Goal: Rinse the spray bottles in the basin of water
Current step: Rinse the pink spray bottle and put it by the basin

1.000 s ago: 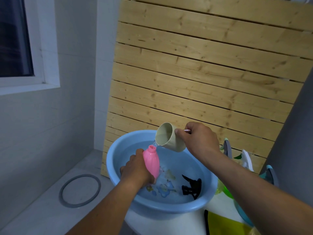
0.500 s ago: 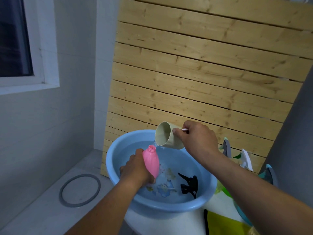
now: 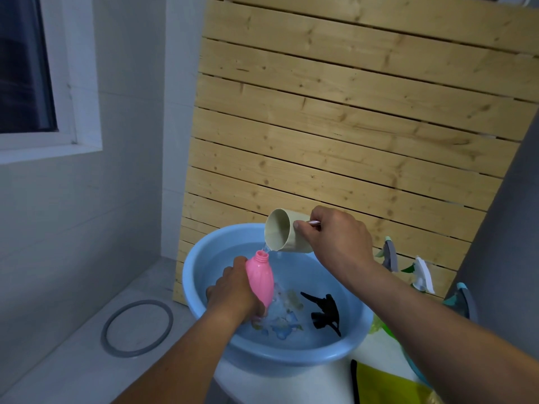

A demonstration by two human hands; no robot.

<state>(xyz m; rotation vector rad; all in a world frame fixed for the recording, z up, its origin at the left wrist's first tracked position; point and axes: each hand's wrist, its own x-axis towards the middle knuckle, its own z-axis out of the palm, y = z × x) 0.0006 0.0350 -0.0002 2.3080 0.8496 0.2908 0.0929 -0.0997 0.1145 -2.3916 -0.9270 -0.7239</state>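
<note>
We see a pink bottle [image 3: 260, 282], a pale cream cup [image 3: 281, 235] and a light blue basin [image 3: 204, 258] with a faded blue-and-yellow print on its floor, where a black spray head [image 3: 323, 312] lies. Behind stands a panel of light knotty wood slats [image 3: 350, 126]; a yellow-green cloth [image 3: 388, 386] lies nearby.

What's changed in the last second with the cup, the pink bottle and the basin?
Very little. The right hand has tipped the beige plastic cup slightly further, still pouring into the pink plastic bottle. The left hand still grips the bottle over the blue round basin; the black spray trigger stays submerged.
</note>
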